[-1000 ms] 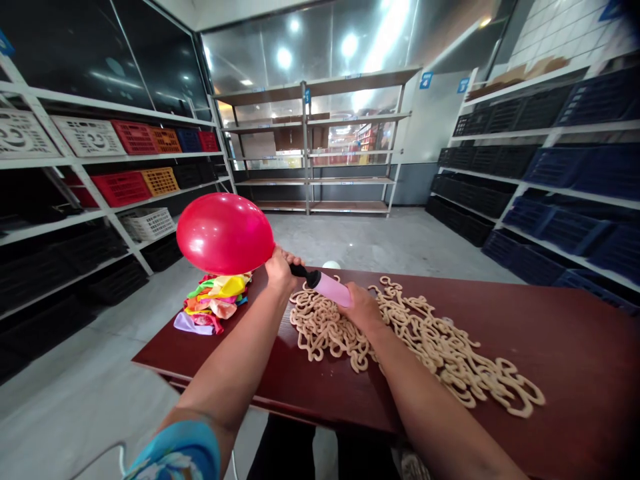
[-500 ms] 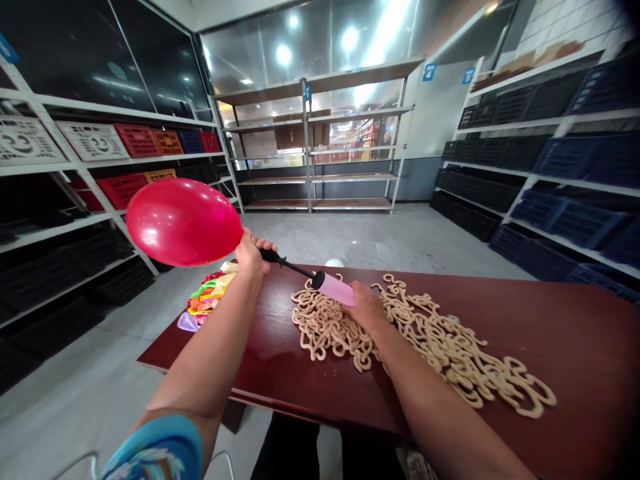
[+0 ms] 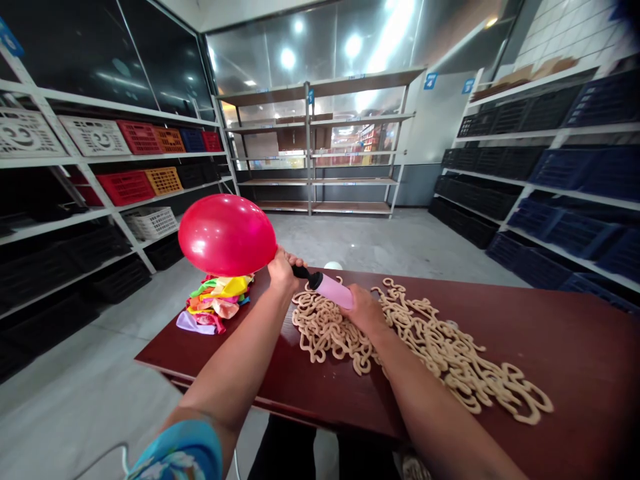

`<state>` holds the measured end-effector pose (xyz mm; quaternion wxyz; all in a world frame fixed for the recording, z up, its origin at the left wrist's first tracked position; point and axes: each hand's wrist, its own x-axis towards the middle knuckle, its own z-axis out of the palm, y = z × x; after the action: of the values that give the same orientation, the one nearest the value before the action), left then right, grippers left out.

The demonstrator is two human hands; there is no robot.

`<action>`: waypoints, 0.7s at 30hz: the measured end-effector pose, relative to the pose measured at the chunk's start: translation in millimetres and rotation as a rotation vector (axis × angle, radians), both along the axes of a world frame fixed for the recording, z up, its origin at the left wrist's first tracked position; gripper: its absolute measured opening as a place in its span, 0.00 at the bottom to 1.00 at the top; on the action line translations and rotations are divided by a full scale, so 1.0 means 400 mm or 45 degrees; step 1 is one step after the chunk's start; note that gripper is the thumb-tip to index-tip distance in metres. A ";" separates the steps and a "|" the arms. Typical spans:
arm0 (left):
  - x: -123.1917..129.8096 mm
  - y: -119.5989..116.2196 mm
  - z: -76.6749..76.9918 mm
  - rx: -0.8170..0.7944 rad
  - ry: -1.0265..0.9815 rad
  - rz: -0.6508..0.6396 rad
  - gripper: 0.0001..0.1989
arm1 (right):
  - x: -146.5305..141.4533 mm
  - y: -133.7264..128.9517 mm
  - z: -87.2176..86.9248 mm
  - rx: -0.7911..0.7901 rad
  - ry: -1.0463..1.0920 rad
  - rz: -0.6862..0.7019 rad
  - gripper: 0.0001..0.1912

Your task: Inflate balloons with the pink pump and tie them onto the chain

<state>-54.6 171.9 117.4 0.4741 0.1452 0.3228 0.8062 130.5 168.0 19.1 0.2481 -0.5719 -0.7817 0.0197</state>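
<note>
A round, inflated red balloon (image 3: 226, 235) hangs in the air over the left part of the table. My left hand (image 3: 284, 270) is closed around its neck, at the black end of a hand pump. The pump's pink barrel (image 3: 334, 291) sits in my closed right hand (image 3: 365, 311). Little of the black shaft shows between the two hands. Where the balloon's neck meets the pump is hidden by my left fingers. Below the pump lies a heap of beige, curly pieces (image 3: 323, 327), spreading to the right along the table.
Flat balloons (image 3: 215, 303) in many colours lie piled at the left end of the dark red table (image 3: 280, 380). Beyond it stand metal shelves (image 3: 350, 181). Crates (image 3: 123, 190) fill racks on the left, and dark crates (image 3: 570, 167) those on the right.
My left hand and the balloon have moved right, toward my right hand. The pump's shaft has slid into the barrel. My right hand has barely moved.
</note>
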 end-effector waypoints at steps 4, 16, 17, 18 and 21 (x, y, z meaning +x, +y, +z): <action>-0.073 -0.012 0.049 0.026 0.037 0.050 0.21 | 0.007 -0.003 0.008 0.022 0.014 0.029 0.19; -0.145 -0.036 0.127 0.097 0.073 0.168 0.21 | 0.016 0.003 0.000 0.051 -0.013 -0.025 0.16; -0.129 -0.033 0.111 0.084 0.051 0.161 0.21 | 0.017 0.002 0.001 0.053 -0.021 -0.030 0.16; -0.112 -0.030 0.094 0.068 0.030 0.153 0.21 | 0.017 0.001 0.002 0.054 -0.031 -0.031 0.16; -0.061 -0.018 0.040 0.027 -0.017 0.113 0.21 | 0.013 -0.007 0.007 0.065 -0.071 -0.020 0.16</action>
<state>-79.1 164.7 133.3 0.4384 0.1305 0.3172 0.8307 135.7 165.2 21.7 0.2409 -0.5719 -0.7840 -0.0180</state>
